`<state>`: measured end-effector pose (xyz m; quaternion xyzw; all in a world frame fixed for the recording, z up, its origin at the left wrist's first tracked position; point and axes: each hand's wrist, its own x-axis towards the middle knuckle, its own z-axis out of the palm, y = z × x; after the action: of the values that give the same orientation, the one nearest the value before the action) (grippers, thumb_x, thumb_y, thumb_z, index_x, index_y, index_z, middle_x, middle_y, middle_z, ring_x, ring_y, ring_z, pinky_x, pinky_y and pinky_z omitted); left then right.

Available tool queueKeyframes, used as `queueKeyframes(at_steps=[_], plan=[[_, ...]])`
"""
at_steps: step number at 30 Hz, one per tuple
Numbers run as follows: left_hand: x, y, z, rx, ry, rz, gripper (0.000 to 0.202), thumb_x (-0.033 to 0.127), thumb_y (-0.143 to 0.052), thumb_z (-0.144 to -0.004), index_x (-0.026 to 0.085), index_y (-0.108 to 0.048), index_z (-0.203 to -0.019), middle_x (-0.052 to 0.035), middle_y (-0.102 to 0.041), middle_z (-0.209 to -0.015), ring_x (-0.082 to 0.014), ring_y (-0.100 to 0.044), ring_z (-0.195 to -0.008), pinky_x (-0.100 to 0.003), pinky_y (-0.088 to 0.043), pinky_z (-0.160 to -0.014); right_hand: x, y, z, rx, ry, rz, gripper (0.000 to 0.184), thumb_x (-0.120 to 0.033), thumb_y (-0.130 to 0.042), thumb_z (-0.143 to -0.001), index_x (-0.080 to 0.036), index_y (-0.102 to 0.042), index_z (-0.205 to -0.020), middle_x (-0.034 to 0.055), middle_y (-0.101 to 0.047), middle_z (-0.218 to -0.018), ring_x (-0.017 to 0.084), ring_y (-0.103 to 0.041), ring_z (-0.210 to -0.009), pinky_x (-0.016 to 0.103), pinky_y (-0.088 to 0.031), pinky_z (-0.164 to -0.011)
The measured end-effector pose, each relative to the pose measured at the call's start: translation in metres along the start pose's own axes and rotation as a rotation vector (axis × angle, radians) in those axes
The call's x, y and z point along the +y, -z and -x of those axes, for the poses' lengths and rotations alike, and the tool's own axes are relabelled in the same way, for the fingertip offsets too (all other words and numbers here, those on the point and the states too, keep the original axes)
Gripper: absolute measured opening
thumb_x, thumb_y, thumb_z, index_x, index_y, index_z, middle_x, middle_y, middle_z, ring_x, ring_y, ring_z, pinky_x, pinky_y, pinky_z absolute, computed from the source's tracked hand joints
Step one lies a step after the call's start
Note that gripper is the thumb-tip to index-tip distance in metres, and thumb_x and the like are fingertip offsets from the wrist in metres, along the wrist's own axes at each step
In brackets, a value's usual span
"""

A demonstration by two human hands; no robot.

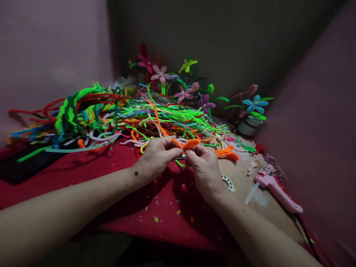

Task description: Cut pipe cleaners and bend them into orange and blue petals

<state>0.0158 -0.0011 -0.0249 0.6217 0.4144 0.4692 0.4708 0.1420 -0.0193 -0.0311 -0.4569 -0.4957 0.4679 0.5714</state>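
Note:
Between my two hands is an orange pipe cleaner (191, 144), bent into a petal-like loop at its right part. My left hand (158, 155) pinches it between thumb and forefinger, and a long orange length rises behind that hand. Close beside it, my right hand (204, 167) is closed on the base of the loop, its fingertips almost touching the left ones. Several finished orange loops (228, 152) lie on the board just right of my right hand. A large heap of colourful pipe cleaners (172, 116) spreads behind both hands.
A pink glue gun (279, 189) rests on a wooden board (265, 218) at right, near a tape roll (228, 183). Pipe-cleaner flowers (160, 74) stand at the back; a small jar (250, 125) is at back right. Coloured scraps (156, 219) dot the red cloth (122, 207).

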Motion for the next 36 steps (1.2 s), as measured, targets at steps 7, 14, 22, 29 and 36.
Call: queueKeyframes(at_steps=[7,14,22,29,36], plan=[[0.001,0.004,-0.003,-0.087,0.181,0.194,0.013,0.021,-0.066,-0.067,0.013,-0.067,-0.077,-0.0014,-0.066,-0.073,-0.0106,-0.057,-0.065,-0.023,-0.044,-0.067,-0.007,0.005,-0.002,0.0,-0.074,-0.255,0.009,-0.02,-0.065,-0.068,-0.017,-0.06,-0.074,-0.0044,-0.057,-0.066,0.008,-0.048,-0.056,0.022,-0.038,-0.054],[0.002,0.007,-0.002,-0.144,0.116,0.055,0.017,0.03,-0.064,-0.07,0.015,-0.068,-0.074,-0.0035,-0.067,-0.07,-0.0179,-0.061,-0.071,-0.029,-0.048,-0.068,-0.008,0.013,-0.008,0.01,-0.005,-0.09,0.013,-0.028,-0.065,-0.072,-0.015,-0.064,-0.071,-0.0029,-0.055,-0.057,0.009,-0.046,-0.053,0.023,-0.035,-0.053],[0.003,0.007,-0.001,-0.123,0.062,-0.038,0.02,0.034,-0.065,-0.069,0.015,-0.069,-0.072,-0.0032,-0.066,-0.065,-0.0175,-0.06,-0.065,-0.028,-0.048,-0.059,-0.009,0.014,-0.008,-0.005,-0.017,-0.083,0.015,-0.027,-0.065,-0.072,-0.015,-0.064,-0.063,-0.002,-0.056,-0.054,0.009,-0.046,-0.051,0.024,-0.035,-0.053],[0.006,0.004,0.0,-0.149,0.123,0.081,0.016,0.029,-0.063,-0.071,0.014,-0.068,-0.071,-0.0023,-0.067,-0.072,-0.0134,-0.058,-0.066,-0.025,-0.046,-0.065,-0.01,0.009,-0.004,-0.104,-0.076,-0.19,0.009,-0.025,-0.065,-0.072,-0.017,-0.068,-0.073,-0.0017,-0.06,-0.064,0.009,-0.048,-0.055,0.023,-0.038,-0.054],[0.007,0.005,0.0,-0.187,0.13,0.108,0.011,0.024,-0.063,-0.071,0.014,-0.067,-0.074,-0.0019,-0.066,-0.073,-0.0141,-0.059,-0.07,-0.026,-0.046,-0.067,-0.01,0.01,-0.005,-0.041,-0.105,-0.19,0.01,-0.025,-0.067,-0.069,-0.015,-0.066,-0.066,-0.0022,-0.058,-0.057,0.009,-0.048,-0.051,0.022,-0.039,-0.051]])
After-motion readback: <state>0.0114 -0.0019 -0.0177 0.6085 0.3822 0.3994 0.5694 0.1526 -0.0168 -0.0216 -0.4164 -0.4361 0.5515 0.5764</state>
